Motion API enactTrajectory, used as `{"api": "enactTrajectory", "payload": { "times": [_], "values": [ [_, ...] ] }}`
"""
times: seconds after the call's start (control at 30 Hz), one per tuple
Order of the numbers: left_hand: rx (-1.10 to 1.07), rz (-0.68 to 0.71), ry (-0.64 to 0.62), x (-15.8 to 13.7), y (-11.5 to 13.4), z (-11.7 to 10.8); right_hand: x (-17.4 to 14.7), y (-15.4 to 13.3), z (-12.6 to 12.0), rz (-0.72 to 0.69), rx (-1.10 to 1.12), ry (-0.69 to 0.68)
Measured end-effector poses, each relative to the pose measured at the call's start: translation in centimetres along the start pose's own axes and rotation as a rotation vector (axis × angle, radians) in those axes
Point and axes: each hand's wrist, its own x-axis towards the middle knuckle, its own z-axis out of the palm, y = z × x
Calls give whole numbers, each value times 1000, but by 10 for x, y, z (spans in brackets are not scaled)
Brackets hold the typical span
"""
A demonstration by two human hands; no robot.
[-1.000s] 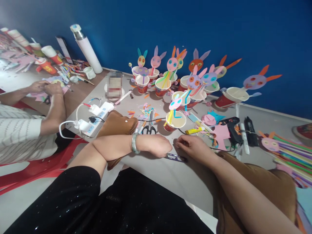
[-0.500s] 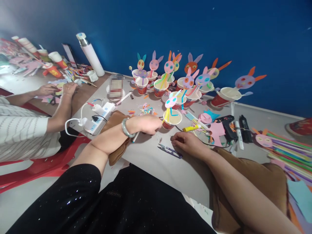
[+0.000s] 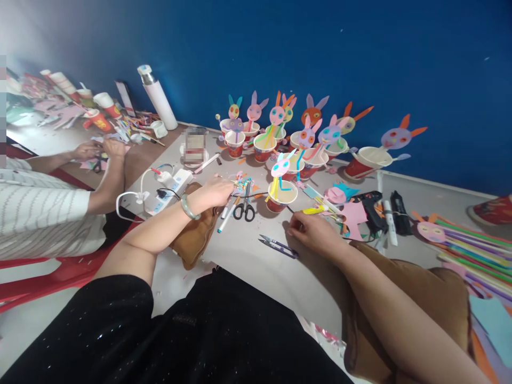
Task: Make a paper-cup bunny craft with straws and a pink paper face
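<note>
My left hand, with a bangle on its wrist, is closed on a thin black cord that runs from its fingertips to behind a red paper cup. That cup carries a white paper rabbit head with blue ears and yellow and blue strips. Black-handled scissors and pens lie just right of the hand. My right hand rests on the table, fingers loosely curled, nothing visible in them. Thread snips lie beside its fingertips.
More rabbit cups stand along the blue wall. A black glue gun, paper scraps and markers lie at right, brown cushions at the edge. Left are a power strip, a white bottle and another person's hands.
My left hand has moved left from beside the cup, the cord running from its fingers, uncovering the scissors. My right hand has hardly moved. The view has shifted slightly.
</note>
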Motion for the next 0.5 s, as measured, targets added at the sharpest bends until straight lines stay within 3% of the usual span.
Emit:
{"api": "enactTrajectory", "payload": {
  "times": [0.17, 0.5],
  "values": [
    [-94, -27, -20, -1, -8, 7, 2, 7, -4, 23, -24, 49],
    [-172, -5, -12, -3, -16, 16, 2, 3, 2, -20, 65, -30]
  ]
}}
